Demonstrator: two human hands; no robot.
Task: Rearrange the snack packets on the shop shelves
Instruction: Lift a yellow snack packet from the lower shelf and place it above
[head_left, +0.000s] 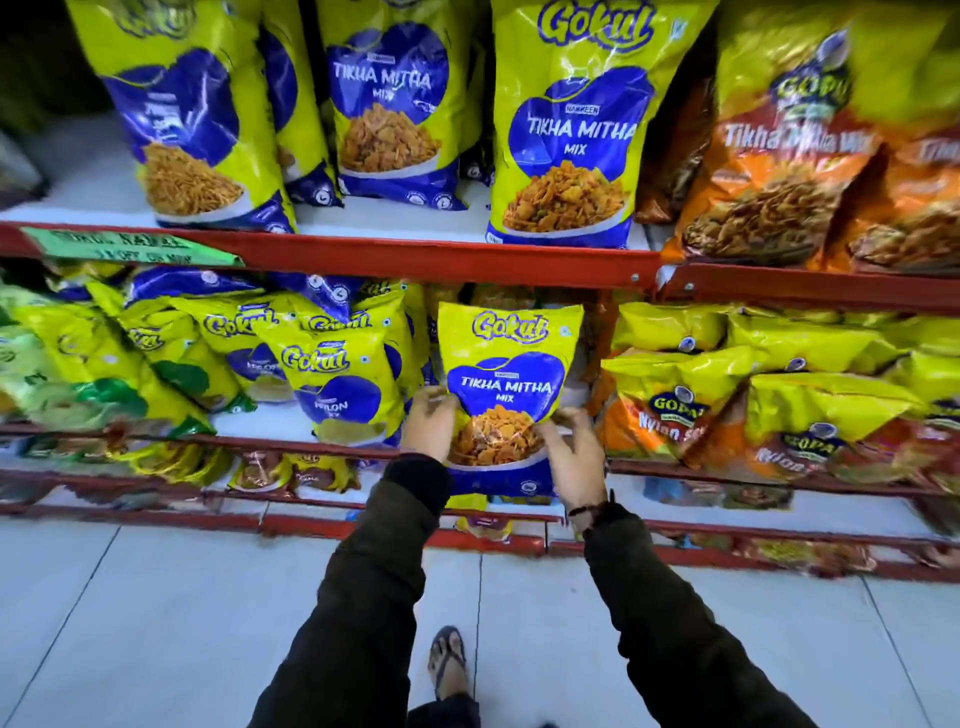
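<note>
A yellow and blue Gokul Tikha Mitha Mix packet (509, 374) stands upright at the front of the second shelf, just under the red shelf edge. My left hand (430, 423) grips its lower left side. My right hand (571, 452) grips its lower right side, fingers curled over the edge. To its left leans a Gokul Nylon Sev packet (337, 374). To its right lie yellow and orange Gopal packets (670, 400).
Large Gokul packets (566, 119) and orange Gopal Tikha Mitha packets (779, 156) stand on the upper shelf above the red rail (415, 257). A green price tag (130, 244) hangs at the left. Lower shelves hold small packets. The tiled floor and my sandalled foot (449, 660) are below.
</note>
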